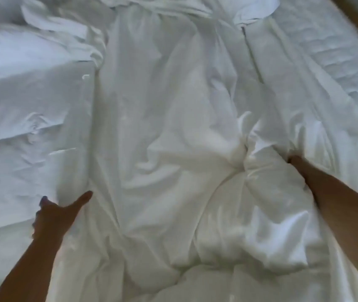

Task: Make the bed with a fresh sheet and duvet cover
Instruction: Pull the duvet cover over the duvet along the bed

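Both engaged: left hand [56,214] spread flat against the duvet cover [173,138]; right hand [296,161] buried in folds, grip undeterminable. Fabric judged soft, light, slippery; take hold at the hems.

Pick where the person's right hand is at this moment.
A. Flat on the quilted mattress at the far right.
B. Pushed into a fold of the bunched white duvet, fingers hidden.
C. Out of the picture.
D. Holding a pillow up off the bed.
B: the right hand sinks into a fold of the bunched duvet, with only its near end showing and the fingers covered by cloth.
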